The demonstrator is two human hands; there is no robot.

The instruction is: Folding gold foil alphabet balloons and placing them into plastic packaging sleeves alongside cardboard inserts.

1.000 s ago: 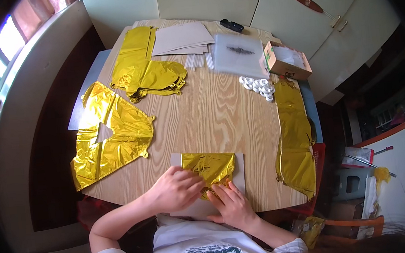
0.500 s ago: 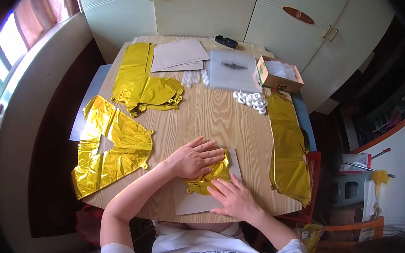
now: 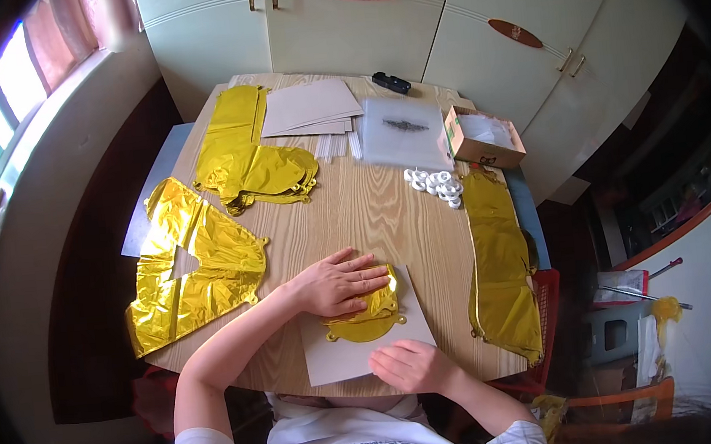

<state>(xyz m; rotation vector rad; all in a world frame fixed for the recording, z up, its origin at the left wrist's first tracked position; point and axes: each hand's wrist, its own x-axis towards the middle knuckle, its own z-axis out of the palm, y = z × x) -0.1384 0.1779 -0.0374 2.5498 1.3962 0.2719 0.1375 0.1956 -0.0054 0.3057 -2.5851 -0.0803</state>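
A folded gold foil balloon with small loop tabs lies on a pale grey card at the table's near edge. Flat on the foil's upper left part rests my left hand, fingers stretched out, covering some of it. My right hand is closed at the card's near right edge, its fingers curled and the thumb side pressed in. The fingertips are partly hidden, but they appear to pinch the card there. The foil's rounded near end shows between the hands.
Gold foil balloons lie at the left, far left and right. Along the back are cards, clear plastic sleeves, a small box and a black object. White rings sit before the box.
My right hand has come off the foil toward me and curled at the card's edge. The card's right side sits at a different angle. My left hand stays on the foil.
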